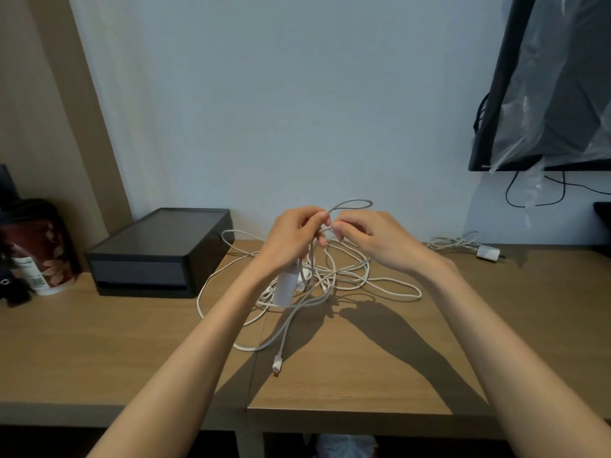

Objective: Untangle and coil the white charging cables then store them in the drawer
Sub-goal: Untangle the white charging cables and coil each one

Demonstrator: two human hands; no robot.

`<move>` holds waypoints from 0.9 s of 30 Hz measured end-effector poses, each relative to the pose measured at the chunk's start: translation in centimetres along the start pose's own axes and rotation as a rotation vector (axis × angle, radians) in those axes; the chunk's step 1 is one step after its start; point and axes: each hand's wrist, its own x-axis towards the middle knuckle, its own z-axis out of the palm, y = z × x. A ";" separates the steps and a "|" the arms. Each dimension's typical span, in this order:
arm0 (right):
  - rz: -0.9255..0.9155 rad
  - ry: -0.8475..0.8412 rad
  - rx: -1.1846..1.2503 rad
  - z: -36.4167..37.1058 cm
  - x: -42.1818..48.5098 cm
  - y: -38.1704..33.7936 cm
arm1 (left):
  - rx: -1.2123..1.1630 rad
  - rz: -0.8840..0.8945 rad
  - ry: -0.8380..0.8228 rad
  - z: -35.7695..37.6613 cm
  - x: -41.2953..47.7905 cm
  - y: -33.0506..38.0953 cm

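Both hands up over the table (363, 375): left hand (291, 239) and right hand (370, 239) each pinched shut on a loop of the tangle (317, 282), rest heaped below. Untangling barely begun; nothing coiled from this heap, drawer (142, 272) closed. One tangle, cable count unclear; one bundled cable (456, 242) with plug far right; one drawer.

I see white cables (347, 279), orange-tipped plug (276, 366), black drawer (155, 256), brown wood-grain table (363, 365), red leaf-patterned cup (49, 256).
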 end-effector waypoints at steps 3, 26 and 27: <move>0.004 0.085 0.008 0.4 0.0 0.1 | 0.134 0.077 -0.003 0.2 -0.2 0.1; 0.324 0.310 0.584 -0.1 -0.2 0.1 | -0.300 -0.085 -0.278 -1.6 -1.4 1.0; 0.325 0.264 0.580 -0.2 -0.4 0.1 | -0.267 -0.078 -0.261 -1.8 -1.4 0.9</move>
